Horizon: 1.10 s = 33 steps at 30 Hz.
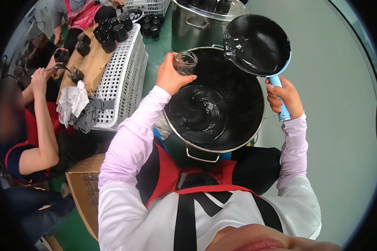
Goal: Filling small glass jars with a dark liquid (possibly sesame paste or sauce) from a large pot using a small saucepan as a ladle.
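A large metal stockpot (214,150) stands before me, its inside coated black, with a glossy black thick substance (198,113) at the bottom. My left hand (172,75) grips a clear glass jar (185,62) over the pot's left rim; the jar looks empty and has no lid. In my right hand (284,94) is the light blue handle of a ladle-like pan (257,45), raised above the pot's right rim. The pan's bowl is coated with the same shiny black stuff.
A lidded steel pot (191,34) with dark jars on top stands beyond. At left, a white perforated crate (122,78) bears cardboard, filled jars (108,33) and rags (73,100). A co-worker's hands (39,77) work with a spoon and jar there; another person sits farther back. An open cardboard box (84,188) lies at lower left.
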Tool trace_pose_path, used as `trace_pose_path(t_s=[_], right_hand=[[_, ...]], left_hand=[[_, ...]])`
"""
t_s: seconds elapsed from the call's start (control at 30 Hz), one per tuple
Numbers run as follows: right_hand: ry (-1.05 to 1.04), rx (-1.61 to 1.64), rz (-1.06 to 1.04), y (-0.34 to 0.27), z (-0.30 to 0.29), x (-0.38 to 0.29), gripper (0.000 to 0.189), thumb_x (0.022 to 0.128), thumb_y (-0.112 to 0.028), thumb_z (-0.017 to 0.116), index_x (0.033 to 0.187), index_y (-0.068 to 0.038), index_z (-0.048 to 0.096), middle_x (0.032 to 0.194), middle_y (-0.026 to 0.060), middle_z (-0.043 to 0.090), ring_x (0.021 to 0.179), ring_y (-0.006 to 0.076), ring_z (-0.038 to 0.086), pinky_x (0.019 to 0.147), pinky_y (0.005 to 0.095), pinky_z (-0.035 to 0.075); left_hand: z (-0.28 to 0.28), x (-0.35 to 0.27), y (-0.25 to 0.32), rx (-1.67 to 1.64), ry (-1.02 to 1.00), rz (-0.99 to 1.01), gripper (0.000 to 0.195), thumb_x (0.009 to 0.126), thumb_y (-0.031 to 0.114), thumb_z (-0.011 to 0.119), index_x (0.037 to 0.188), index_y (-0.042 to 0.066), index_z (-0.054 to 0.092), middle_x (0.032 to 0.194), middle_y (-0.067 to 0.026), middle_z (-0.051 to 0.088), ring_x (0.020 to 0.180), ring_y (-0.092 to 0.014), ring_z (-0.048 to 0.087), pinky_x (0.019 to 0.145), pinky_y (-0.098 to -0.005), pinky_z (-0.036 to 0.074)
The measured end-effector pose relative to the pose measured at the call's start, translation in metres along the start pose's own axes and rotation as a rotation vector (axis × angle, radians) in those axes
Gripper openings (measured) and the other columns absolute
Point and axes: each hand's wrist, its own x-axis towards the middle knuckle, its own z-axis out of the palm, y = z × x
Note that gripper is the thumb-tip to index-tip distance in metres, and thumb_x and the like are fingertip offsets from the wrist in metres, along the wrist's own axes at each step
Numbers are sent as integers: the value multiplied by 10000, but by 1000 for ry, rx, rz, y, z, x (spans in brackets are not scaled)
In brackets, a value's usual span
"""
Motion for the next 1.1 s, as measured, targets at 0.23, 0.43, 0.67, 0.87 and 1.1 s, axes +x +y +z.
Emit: trace_pose_path(t_s=[0.23,0.43,0.67,0.87,1.1], right_hand=[[63,-40,-32,-26,4,-12,234,856,-99,543,1052,9,475,661,-37,353,449,11,273,353,174,196],[79,-97,-46,-33,11,-21,267,850,-95,545,1078,24,474,653,-32,364,444,11,287,349,172,205],[42,-144,-68,-40,20,-33,327,802,-90,558,1094,36,482,664,-2,402,478,50,349,397,192,269],[28,-155,-102,-43,23,-34,350,803,-95,562,1112,45,477,661,1,406,477,52,357,399,196,279],[71,-212,-103,-39,28,-31,354,809,-87,557,1114,71,470,655,6,412,469,54,357,397,202,275]], left_hand=[[7,2,-2,46,-69,37,656,517,181,839,1031,25,464,951,-128,551,904,-285,569,826,-353,462],[23,1,6,-37,-70,147,632,503,155,844,999,19,478,954,-108,478,863,-247,523,803,-331,457],[50,-21,15,-46,-56,69,627,487,157,849,978,28,481,927,-108,455,833,-260,511,774,-346,471],[50,-29,16,-11,-66,46,635,489,165,843,992,30,480,929,-113,461,844,-270,516,774,-353,467],[50,-26,16,-36,-55,75,675,500,195,847,1048,2,503,942,-109,488,859,-251,527,792,-335,463]])
